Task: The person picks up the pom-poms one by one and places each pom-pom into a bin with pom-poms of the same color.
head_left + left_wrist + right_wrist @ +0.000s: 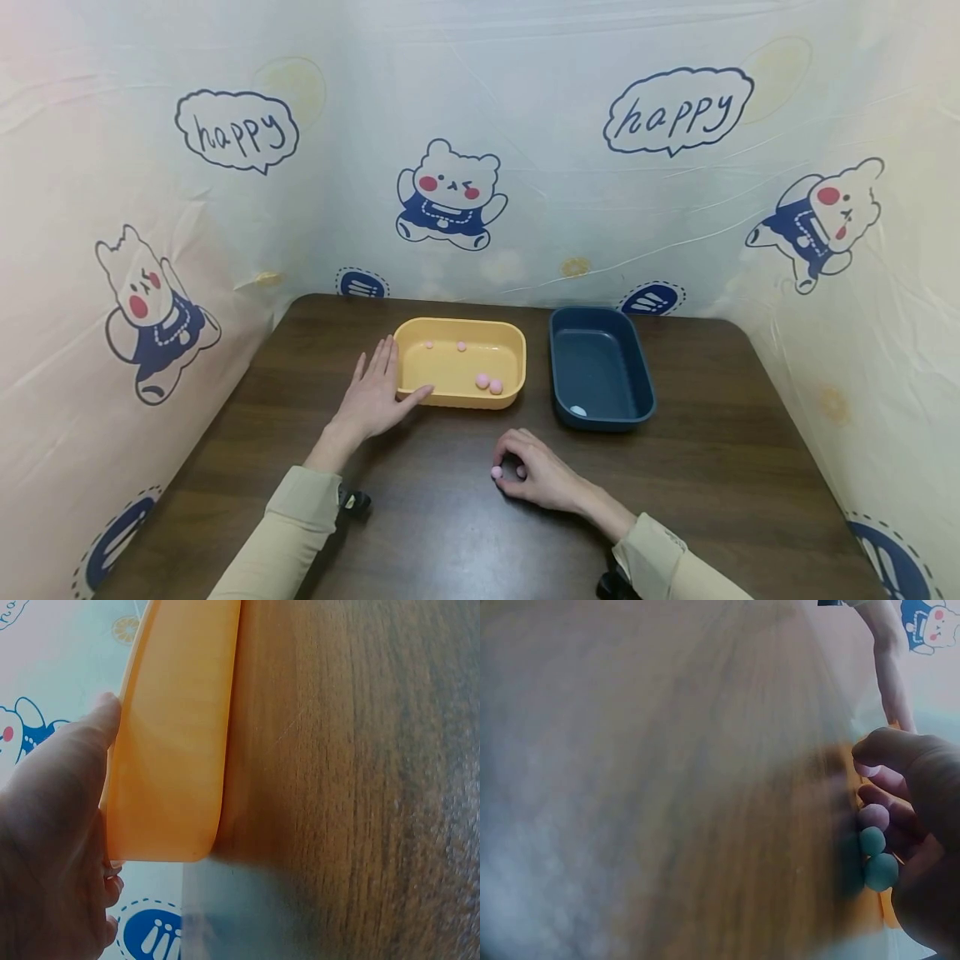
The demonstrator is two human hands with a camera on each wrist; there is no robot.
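My left hand (372, 396) rests against the left end of the yellow tray (457, 323), fingers straight, thumb over the front rim. In the left wrist view, the thumb (101, 724) lies along the rim of the tray's orange-looking wall (172, 750). My right hand (543, 475) is above the table in front of the trays, fingers curled. A pink ball (497, 472) shows at its thumb and index fingertips. In the right wrist view, another pink ball (874, 817) and two teal balls, one lower (882, 871) and one higher (872, 841), sit within the curled fingers.
Inside the yellow tray lie several pink balls (482, 381), two of them smaller. To its right stands a dark blue tray (643, 392) with a pale blue ball (578, 411) in its front left corner. A printed cloth (525, 208) hangs behind the brown table (420, 525).
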